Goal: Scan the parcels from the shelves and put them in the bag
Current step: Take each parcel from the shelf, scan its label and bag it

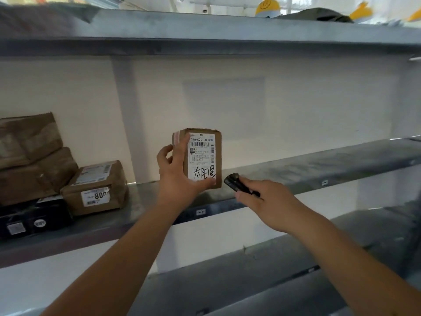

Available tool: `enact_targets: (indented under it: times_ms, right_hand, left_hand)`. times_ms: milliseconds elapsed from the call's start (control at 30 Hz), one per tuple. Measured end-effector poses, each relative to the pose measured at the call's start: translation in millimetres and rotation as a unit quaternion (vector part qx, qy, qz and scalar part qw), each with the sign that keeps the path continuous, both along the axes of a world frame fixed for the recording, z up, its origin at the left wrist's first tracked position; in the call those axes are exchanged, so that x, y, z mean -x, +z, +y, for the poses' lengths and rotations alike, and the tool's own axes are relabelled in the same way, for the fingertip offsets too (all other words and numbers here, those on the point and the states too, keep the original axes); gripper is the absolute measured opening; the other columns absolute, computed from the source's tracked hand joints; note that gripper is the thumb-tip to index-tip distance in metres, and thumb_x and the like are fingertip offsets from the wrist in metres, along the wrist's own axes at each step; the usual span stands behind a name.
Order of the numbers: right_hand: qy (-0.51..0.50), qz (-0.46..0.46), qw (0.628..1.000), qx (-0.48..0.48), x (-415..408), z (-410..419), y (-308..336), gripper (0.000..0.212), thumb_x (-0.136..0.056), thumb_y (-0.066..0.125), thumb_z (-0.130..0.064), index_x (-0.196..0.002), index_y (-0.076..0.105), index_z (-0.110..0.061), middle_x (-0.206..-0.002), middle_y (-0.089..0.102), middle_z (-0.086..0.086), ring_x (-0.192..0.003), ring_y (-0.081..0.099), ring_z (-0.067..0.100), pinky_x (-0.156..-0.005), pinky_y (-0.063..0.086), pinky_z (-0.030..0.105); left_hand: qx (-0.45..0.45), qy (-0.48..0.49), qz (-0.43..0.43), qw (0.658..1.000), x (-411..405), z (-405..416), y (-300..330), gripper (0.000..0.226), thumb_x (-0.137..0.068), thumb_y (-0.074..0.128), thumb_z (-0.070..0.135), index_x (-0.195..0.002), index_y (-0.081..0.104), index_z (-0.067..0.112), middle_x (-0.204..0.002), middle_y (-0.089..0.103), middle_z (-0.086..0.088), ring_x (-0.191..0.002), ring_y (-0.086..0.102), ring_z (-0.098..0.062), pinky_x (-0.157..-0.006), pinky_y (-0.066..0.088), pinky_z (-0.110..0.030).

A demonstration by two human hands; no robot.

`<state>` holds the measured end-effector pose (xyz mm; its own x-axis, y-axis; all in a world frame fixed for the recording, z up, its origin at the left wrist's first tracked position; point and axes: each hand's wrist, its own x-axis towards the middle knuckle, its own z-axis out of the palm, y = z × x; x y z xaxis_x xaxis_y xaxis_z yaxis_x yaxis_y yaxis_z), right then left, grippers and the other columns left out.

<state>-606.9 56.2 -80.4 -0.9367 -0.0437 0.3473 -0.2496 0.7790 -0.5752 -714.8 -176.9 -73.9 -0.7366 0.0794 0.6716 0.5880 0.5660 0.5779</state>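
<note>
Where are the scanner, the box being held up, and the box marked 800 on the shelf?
scanner [234,182], head view, its black front end.
held box [205,153], head view, its white label.
box marked 800 [96,197], head view, its front sticker.

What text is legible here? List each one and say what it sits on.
"516-K20-00 030": label of the held parcel, gripped by the left hand.
Handwritten characters below it: not clear enough to quote.
"800": sticker on the brown parcel on the shelf.
Fine print, barcodes, shelf-edge tags: too small.
</note>
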Motion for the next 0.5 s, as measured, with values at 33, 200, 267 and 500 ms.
enact_targets:
  times_ms: [33, 200, 267, 500]
  right_hand:
    - [0.004, -0.007, 1.0, 0.001, -2, 2, 0, 0.048, -0.1, 0.048, -0.064, -0.147, 0.045, -0.054, -0.081, 0.06, -0.029, -0.082, 0.057, -0.016, -0.058, 0.04, 0.001]
    - [0.033, -0.05, 0.998, -0.021, -20, 17, -1, 0.042, -0.097, 0.053, -0.066, -0.137, 0.054, -0.054, -0.09, 0.067, -0.03, -0.081, 0.064, -0.006, -0.054, 0.047, 0.013]
    - [0.034, -0.068, 0.996, -0.045, -28, 21, -5, 0.048, -0.096, 0.054, -0.067, -0.143, 0.048, -0.057, -0.094, 0.068, -0.024, -0.082, 0.066, -0.001, -0.062, 0.049, 0.014]
    - [0.036, -0.074, 0.992, -0.097, -42, 26, -20, 0.056, -0.095, 0.052, -0.069, -0.148, 0.037, -0.058, -0.095, 0.058, -0.023, -0.095, 0.053, -0.019, -0.065, 0.046, 0.016]
  left_hand:
    - [0.007, 0.009, 0.008, 1.0, 2, 4, -2, 0.131, -0.057, 0.099, 0.057, -0.155, 0.012, 0.057, -0.162, 0.011, 0.013, -0.145, 0.039, -0.025, -0.115, 0.046, -0.044]
    - [0.042, 0.03, 0.041, 0.998, 5, 10, -7, 0.136, -0.057, 0.099, 0.055, -0.153, 0.004, 0.068, -0.159, 0.012, 0.015, -0.148, 0.032, -0.031, -0.116, 0.042, -0.049]
    - [0.06, 0.041, 0.049, 0.996, 4, 11, -7, 0.134, -0.058, 0.098, 0.057, -0.149, 0.001, 0.072, -0.161, 0.012, 0.013, -0.149, 0.03, -0.032, -0.117, 0.042, -0.054]
    - [0.072, 0.042, 0.039, 0.996, 5, 7, -16, 0.129, -0.06, 0.096, 0.06, -0.151, 0.005, 0.071, -0.162, 0.009, 0.012, -0.151, 0.025, -0.032, -0.118, 0.04, -0.058]
